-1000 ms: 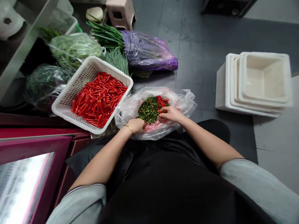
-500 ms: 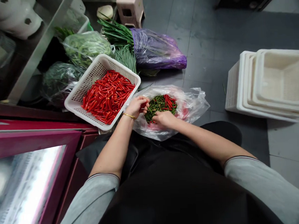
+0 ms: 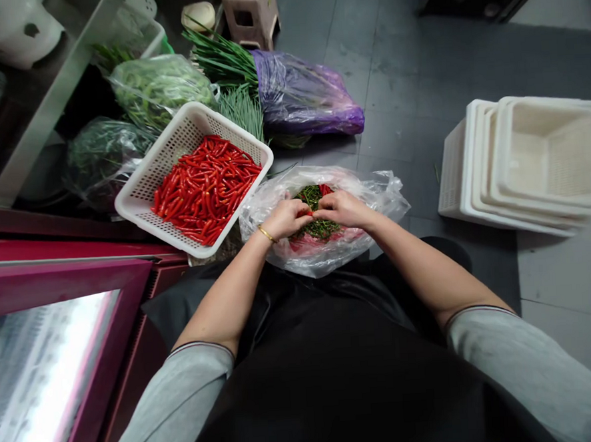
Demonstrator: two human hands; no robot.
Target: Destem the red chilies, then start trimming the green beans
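Note:
Over the bag, my left hand (image 3: 286, 219) is closed on a red chili pepper (image 3: 310, 213), with a gold bracelet at that wrist. The fingertips of my right hand (image 3: 347, 211) pinch at the right end of the same pepper; the exact grip is too small to make out. Beneath both hands lies a heap of green stems (image 3: 321, 229) in an open clear plastic bag (image 3: 308, 265). More red chilies (image 3: 325, 189) show behind my right fingers. To the left, a white perforated basket (image 3: 136, 199) holds many red chilies (image 3: 208, 189).
Beyond the basket lie bagged greens (image 3: 164, 85) and long green stalks in a purple bag (image 3: 308, 97). A plastic stool (image 3: 250, 14) stands behind them. Nested white baskets (image 3: 547, 165) are on the floor at right. A purple-framed glass-topped unit (image 3: 129, 284) is at my left.
My right hand has risen from the stem heap to meet my left hand. My left hand has moved right, over the bag, with the chili pepper. The view has shifted slightly.

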